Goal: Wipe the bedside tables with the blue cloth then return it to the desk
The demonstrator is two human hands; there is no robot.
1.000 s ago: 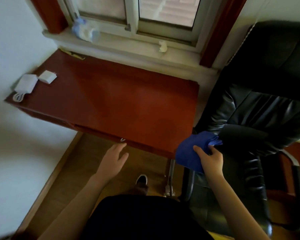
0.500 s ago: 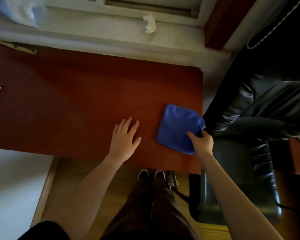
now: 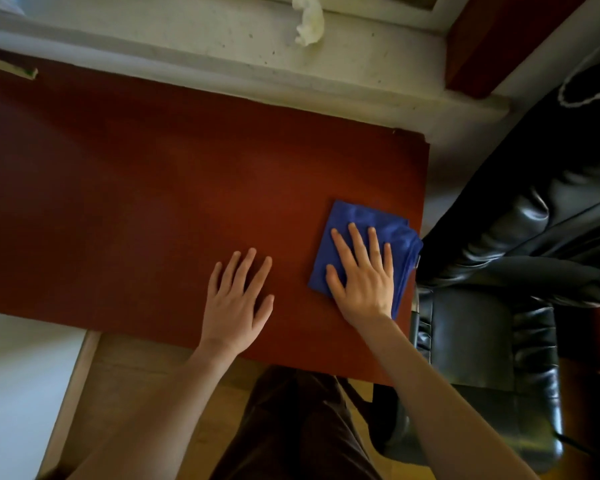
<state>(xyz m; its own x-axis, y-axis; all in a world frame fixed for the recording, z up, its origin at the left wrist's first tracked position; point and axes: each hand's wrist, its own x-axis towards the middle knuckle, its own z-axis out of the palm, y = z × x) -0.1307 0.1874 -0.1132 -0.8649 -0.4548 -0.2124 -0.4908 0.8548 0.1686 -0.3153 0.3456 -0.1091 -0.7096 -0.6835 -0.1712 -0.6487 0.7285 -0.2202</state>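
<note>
Right hand (image 3: pixel 362 275) has shifted from pinching the cloth's (image 3: pixel 357 220) edge to lying flat on it, fingers spread. Left hand (image 3: pixel 238 296) flat on desk (image 3: pixel 153 202), fingers slightly apart. Cloth appears returned.

A folded, deep-blue microfibre cloth (image 3: pixel 362 247) lies flat on the reddish-brown wooden desk top (image 3: pixel 153 202), near its right edge.

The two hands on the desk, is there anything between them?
No. In the head view only bare red desk shows between the left hand and the right hand, which lies flat on the blue cloth.
</note>
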